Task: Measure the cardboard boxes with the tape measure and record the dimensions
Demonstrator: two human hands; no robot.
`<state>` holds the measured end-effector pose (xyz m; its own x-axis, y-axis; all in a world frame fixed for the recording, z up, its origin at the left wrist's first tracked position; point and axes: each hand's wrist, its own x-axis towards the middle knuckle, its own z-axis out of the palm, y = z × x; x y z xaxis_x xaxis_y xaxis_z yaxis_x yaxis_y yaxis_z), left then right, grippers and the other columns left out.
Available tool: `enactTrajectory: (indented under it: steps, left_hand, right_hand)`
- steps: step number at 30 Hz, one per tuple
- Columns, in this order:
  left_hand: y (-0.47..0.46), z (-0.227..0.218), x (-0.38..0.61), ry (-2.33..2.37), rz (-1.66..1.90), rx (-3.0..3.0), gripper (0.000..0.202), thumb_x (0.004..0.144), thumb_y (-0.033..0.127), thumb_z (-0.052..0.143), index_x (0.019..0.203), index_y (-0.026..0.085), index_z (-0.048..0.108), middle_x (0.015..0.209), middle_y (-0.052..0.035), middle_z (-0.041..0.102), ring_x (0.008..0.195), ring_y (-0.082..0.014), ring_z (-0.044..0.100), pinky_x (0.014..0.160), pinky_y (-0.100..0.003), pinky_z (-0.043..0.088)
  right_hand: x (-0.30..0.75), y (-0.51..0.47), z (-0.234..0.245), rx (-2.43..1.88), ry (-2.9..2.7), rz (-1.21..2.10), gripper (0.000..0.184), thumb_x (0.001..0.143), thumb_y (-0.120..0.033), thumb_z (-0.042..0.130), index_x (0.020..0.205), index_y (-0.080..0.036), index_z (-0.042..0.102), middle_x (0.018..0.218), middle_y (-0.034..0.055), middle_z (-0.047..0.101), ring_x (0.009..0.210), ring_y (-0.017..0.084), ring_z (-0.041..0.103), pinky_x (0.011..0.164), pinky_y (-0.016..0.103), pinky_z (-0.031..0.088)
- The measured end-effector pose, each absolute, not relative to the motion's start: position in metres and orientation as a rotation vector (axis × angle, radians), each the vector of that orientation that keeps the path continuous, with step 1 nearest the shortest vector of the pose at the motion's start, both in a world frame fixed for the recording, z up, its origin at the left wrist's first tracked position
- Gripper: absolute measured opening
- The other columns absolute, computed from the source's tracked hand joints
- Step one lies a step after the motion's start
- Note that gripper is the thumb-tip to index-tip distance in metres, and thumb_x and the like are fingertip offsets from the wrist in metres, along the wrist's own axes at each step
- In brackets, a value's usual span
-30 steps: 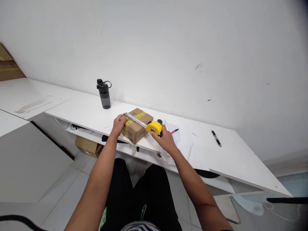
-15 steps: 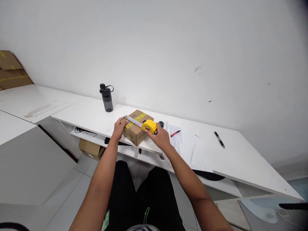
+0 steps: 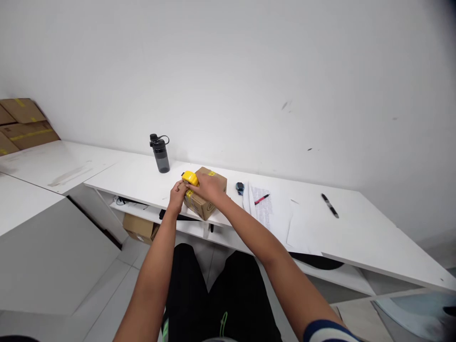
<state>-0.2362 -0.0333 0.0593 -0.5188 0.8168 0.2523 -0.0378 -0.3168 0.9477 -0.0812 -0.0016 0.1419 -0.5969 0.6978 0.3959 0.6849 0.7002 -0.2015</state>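
Observation:
A small cardboard box (image 3: 204, 209) with yellow tape sits near the front edge of the white desk. My right hand (image 3: 209, 187) is wrapped round a yellow tape measure (image 3: 191, 177) above the box's left side. Close against the tape measure's mouth, my left hand (image 3: 176, 195) has its fingers pinched together at the box's left corner. The blade's end seems to be in that pinch, though the fingers mostly hide it. My right hand covers much of the box's top.
A dark water bottle (image 3: 161, 156) stands behind, to the left. Right of the box lie a dark watch-like object (image 3: 240, 188), papers (image 3: 278, 223), a red pen (image 3: 261, 199) and a black marker (image 3: 329, 205). Another carton (image 3: 138, 228) is under the desk; stacked cartons (image 3: 30, 128) are far left.
My right hand has moved left with the tape measure, up to my left hand. The blade that lay stretched across the box top no longer shows. The view has shifted slightly.

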Motion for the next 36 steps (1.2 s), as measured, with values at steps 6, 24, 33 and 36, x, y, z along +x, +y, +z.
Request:
enactTrajectory:
  steps: [6, 24, 33, 36]
  left_hand:
    - [-0.039, 0.059, -0.233, 1.212, 1.916, 0.919, 0.056, 0.063, 0.035, 0.077, 0.115, 0.016, 0.064, 0.103, -0.0059, 0.07, 0.096, -0.0212, 0.064, 0.088, -0.034, 0.049]
    - [-0.082, 0.015, -0.229, 1.853, 1.981, 0.827, 0.036, 0.069, 0.038, 0.074, 0.099, 0.021, 0.062, 0.116, -0.0116, 0.063, 0.116, -0.0276, 0.056, 0.098, -0.043, 0.045]
    - [-0.083, 0.077, -0.186, 1.533, 1.866, 0.902, 0.081, 0.077, 0.051, 0.071, 0.145, 0.021, 0.037, 0.151, -0.0154, 0.041, 0.138, -0.0286, 0.042, 0.109, -0.038, 0.037]
    - [-0.075, 0.075, -0.186, 1.422, 1.874, 0.946, 0.084, 0.08, 0.046, 0.07, 0.15, 0.025, 0.029, 0.153, -0.0141, 0.04, 0.138, -0.027, 0.043, 0.11, -0.039, 0.038]
  right_hand:
    - [-0.09, 0.005, 0.139, -1.057, -2.256, 0.359, 0.052, 0.083, -0.069, 0.052, 0.1, -0.021, 0.059, 0.086, 0.006, 0.068, 0.077, 0.021, 0.06, 0.066, 0.029, 0.039]
    - [-0.061, 0.002, 0.145, -0.763, -2.111, 1.038, 0.05, 0.076, -0.065, 0.058, 0.1, -0.021, 0.059, 0.085, 0.0003, 0.063, 0.073, 0.016, 0.056, 0.062, 0.025, 0.042]
    - [-0.059, 0.016, 0.15, -0.766, -2.297, 0.854, 0.045, 0.076, -0.06, 0.063, 0.099, -0.022, 0.058, 0.086, -0.0022, 0.062, 0.074, 0.015, 0.054, 0.067, 0.026, 0.041]
    - [-0.058, 0.03, 0.157, -0.723, -2.401, 0.877, 0.045, 0.075, -0.055, 0.066, 0.103, -0.021, 0.057, 0.092, -0.0007, 0.065, 0.078, 0.016, 0.056, 0.069, 0.027, 0.042]
